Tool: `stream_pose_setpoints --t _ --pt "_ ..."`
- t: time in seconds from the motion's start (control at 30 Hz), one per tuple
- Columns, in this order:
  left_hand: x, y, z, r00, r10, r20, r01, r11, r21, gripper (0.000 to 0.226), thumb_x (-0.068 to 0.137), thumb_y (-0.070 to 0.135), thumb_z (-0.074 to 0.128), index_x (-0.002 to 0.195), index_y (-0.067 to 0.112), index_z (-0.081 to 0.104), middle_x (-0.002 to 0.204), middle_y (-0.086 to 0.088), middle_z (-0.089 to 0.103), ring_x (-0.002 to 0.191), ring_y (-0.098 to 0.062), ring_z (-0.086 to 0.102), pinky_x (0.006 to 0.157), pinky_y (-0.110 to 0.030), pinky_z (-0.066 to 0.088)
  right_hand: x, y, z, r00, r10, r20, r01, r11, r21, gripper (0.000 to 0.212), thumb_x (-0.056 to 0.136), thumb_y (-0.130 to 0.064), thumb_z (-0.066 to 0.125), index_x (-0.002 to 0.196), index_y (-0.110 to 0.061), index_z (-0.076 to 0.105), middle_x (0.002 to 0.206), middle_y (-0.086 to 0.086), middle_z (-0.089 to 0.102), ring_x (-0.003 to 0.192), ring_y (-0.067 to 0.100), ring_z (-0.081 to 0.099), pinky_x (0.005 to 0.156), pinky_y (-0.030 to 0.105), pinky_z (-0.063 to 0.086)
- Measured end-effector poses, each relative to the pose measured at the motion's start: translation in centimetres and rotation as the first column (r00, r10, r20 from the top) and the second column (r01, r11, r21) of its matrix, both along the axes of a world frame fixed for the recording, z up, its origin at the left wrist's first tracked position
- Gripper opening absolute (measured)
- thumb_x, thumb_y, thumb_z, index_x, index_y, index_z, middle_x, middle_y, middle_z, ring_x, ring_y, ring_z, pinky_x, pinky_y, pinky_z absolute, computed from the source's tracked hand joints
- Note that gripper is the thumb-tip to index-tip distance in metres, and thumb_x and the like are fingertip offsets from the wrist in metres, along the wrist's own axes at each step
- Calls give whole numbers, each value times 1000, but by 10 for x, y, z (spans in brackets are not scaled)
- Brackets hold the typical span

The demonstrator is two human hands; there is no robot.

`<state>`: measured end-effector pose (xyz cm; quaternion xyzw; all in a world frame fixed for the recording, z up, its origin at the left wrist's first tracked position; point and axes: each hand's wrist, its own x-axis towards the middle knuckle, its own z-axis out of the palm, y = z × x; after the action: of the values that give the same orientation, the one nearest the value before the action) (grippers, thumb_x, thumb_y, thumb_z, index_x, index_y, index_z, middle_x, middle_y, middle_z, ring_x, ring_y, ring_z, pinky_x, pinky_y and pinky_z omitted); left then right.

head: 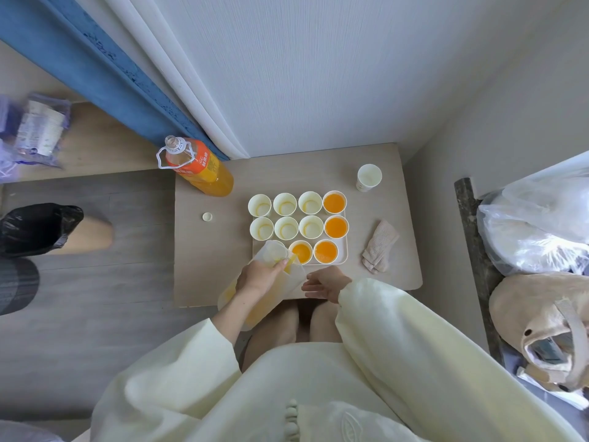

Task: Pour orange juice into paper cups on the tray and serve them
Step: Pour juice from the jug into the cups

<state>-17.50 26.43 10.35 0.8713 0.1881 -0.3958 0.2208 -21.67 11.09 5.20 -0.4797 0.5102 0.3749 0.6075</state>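
A cream tray on the low table holds several paper cups. Six cups in the two back rows, such as this empty cup, hold no juice. Several at the right and front are filled, such as this juice cup. My left hand grips a clear pitcher of orange juice, tilted with its mouth over the tray's front left, near a part-filled cup. My right hand hovers beside the pitcher's right side, fingers apart, holding nothing.
An uncapped orange juice bottle stands at the table's back left, its cap lying nearby. A spare paper cup sits back right. A folded cloth lies right of the tray. Plastic bags crowd the right.
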Motion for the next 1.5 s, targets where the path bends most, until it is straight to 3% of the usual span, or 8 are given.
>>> stream_pose_setpoints --t 0.27,0.37,0.43,0.57,0.77,1.07,1.2,1.5 --pt "-1 0 -4 998 -43 37 43 999 3 60 82 68 53 105 13 62 109 -10 66 100 -30 60 78 -33 46 1 -1 9 999 -32 24 32 999 14 10 97 2 46 103 2 54 92 16 64 84 29 68 73 39 58" --pt "0 -1 -1 998 -46 46 45 999 6 59 83 67 54 109 15 61 110 -9 65 103 -30 59 78 -32 44 2 -1 16 998 -34 51 32 999 23 8 97 1 45 95 1 53 102 17 62 85 29 67 76 40 58" --pt "0 -1 -1 998 -48 49 48 999 16 59 83 67 53 109 15 61 110 -9 65 103 -29 59 78 -32 44 1 -1 18 997 -41 64 39 999 34 9 97 1 46 91 -1 53 97 16 61 87 29 66 80 41 57" --pt "2 0 -2 998 -50 47 49 999 24 57 83 67 54 104 15 61 109 -8 66 101 -29 60 78 -32 46 0 -1 19 995 -26 94 21 999 47 12 96 3 46 102 -5 54 96 13 62 87 28 67 84 43 57" --pt "2 -3 0 996 -60 69 58 998 22 56 83 65 55 106 14 62 109 -8 65 101 -29 60 79 -32 46 0 -4 28 992 -41 122 33 997 66 19 97 -2 49 82 -11 54 101 14 60 90 28 65 87 42 56" --pt "1 -6 -4 997 -56 54 54 998 37 62 83 68 54 107 11 63 112 -11 65 102 -31 60 78 -32 45 -1 -5 17 995 -34 91 28 997 65 16 97 3 46 107 -4 55 105 17 63 86 27 67 80 40 58" --pt "-1 -5 -5 997 -57 58 55 998 35 61 83 67 54 107 12 63 112 -10 65 103 -31 60 79 -33 46 -1 -6 18 996 -34 87 28 997 69 13 97 3 45 100 -5 55 101 16 62 86 27 66 83 41 57" --pt "0 -5 -6 997 -48 60 46 998 29 58 83 67 53 104 13 62 111 -9 65 101 -30 60 82 -34 49 1 -4 15 998 -11 68 7 998 57 25 97 3 45 120 -1 54 114 19 63 89 27 68 78 40 59"
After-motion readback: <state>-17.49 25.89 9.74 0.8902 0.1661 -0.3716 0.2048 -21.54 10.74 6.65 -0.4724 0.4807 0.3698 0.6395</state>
